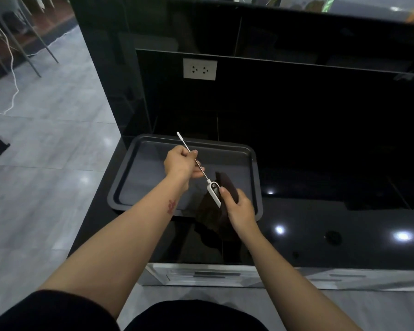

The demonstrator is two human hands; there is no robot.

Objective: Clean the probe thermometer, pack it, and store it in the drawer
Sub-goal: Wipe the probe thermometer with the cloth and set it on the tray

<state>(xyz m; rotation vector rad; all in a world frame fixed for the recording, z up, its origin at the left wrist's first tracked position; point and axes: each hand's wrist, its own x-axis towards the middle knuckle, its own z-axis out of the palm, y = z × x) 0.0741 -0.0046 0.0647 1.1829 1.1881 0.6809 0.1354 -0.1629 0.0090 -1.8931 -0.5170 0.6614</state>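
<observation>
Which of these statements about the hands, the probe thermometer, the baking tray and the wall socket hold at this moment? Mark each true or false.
1. The left hand grips the metal stem of the probe thermometer. True.
2. The right hand is empty. False: it holds the thermometer's white head and a dark object.
3. The baking tray holds food. False: nothing lies in it.
4. A wall socket sits behind the counter. True.

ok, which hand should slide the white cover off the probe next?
Probably left. The left hand already pinches the probe shaft just below the white cover, while the right hand steadies the thermometer body above the tray, so it should keep holding.
</observation>
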